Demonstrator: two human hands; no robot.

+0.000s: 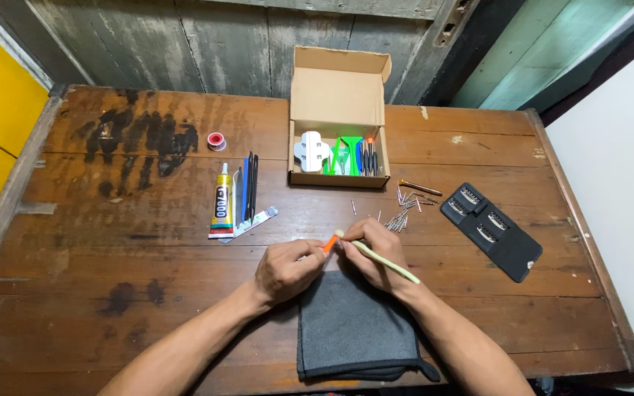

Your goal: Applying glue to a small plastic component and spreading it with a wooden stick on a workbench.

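My left hand (285, 269) pinches a small orange tool (329, 243) by its end. My right hand (378, 253) grips a pale green slim brush-like tool (387, 262), whose tip meets the orange piece between the two hands. Both hands hover just above the far edge of a folded grey cloth (354, 330) that lies on the wooden table (111, 293). What the fingers cover beneath the tools is hidden.
An open cardboard box (339, 117) holds white, green and dark tools. Left of it lie a glue tube (221, 202), thin dark sticks (249, 187) and a small red tape roll (216, 140). Scattered metal bits (405, 209) and a black bit holder (489, 229) sit on the right.
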